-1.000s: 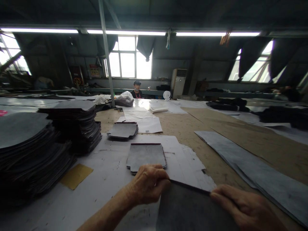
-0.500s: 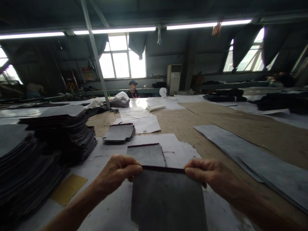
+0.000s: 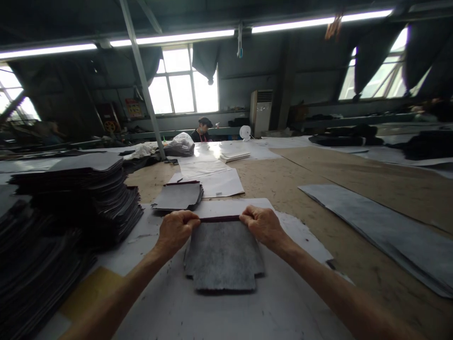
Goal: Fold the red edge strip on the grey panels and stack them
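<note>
A grey fabric piece (image 3: 223, 257) with notched lower corners and a dark red strip along its far edge lies flat before me. My left hand (image 3: 178, 230) pinches the left end of that strip, fingers closed. At the other end, my right hand (image 3: 261, 224) grips the strip between thumb and fingers. White paper (image 3: 166, 307) spreads beneath the piece. Whatever lies directly under the piece is hidden by it. Just beyond my left hand sits a small pile of similar grey pieces (image 3: 179, 196) with a dark red edge.
Tall stacks of dark grey pieces (image 3: 81, 198) stand at the left, beside a yellow sheet (image 3: 92, 293). Long grey strips (image 3: 375, 226) lie at the right. A slanted pole (image 3: 141, 80) rises behind the stacks. Across the table a person (image 3: 203, 130) sits near a white fan (image 3: 245, 132).
Both hands have moved forward, carrying the grey fabric piece away from me and laying it over the spot where another piece was visible. My view has shifted slightly left.
</note>
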Available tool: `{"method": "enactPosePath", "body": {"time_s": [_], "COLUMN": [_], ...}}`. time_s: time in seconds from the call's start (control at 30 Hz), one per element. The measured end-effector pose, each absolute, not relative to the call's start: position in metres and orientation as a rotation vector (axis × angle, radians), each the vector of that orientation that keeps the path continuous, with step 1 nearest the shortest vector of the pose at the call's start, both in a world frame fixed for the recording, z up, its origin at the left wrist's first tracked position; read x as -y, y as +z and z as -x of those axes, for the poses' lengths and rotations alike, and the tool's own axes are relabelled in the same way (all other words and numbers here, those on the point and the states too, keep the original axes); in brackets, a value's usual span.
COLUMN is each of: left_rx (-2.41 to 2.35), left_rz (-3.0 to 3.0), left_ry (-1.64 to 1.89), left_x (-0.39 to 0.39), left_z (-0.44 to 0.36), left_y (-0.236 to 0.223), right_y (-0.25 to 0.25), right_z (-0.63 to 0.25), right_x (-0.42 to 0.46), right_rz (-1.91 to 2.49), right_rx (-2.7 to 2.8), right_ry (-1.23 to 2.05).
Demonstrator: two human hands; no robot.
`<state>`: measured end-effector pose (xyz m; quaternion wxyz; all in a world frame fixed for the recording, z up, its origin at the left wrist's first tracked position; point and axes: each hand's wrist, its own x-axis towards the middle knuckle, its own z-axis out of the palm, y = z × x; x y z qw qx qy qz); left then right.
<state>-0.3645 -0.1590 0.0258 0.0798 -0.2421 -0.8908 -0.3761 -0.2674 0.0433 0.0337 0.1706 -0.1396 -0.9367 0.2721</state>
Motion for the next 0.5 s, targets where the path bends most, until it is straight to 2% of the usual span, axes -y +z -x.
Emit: {"method": "enactPosePath", "body": {"time_s": [0.3, 0.5], "left_rx": [2.598, 2.602], "left_rz": [0.689, 0.712], "left_ry": [-0.936, -0.871], "left_x": [0.158, 0.158], "left_z": [0.374, 0.38], "left_y": [0.007, -0.006], "right_y": [0.02, 0.005], "right_z": [0.281, 0.286], "right_x": [-0.037, -0.035], "right_rz": [0.382, 0.428], "right_rx": [2.638, 2.607], "right_ry": [0.485, 0.415]}}
